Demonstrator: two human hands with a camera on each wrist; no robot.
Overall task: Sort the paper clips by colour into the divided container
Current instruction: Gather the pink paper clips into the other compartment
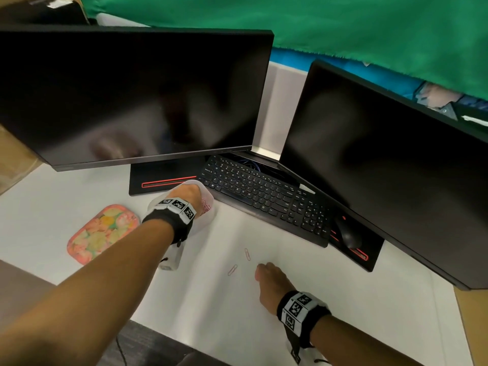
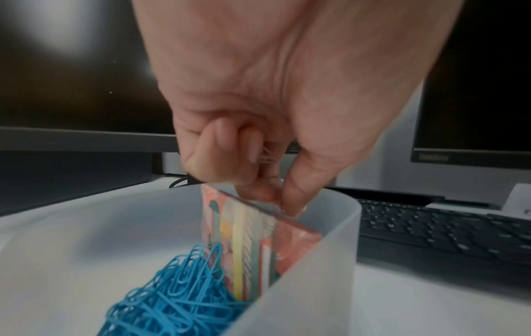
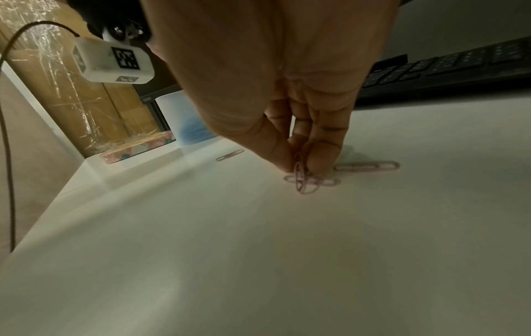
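Left wrist view, frosted plastic container [image 2: 330,261], tangled blue wire clips [image 2: 178,293]

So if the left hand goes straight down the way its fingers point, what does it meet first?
Most likely the patterned divider card standing in the translucent container; the left hand fingertips are already at its top edge. Depth is unclear.

Frosted translucent plastic container [image 2: 330,261], smooth matt white desk [image 1: 211,299], glossy monitors [image 1: 132,96].
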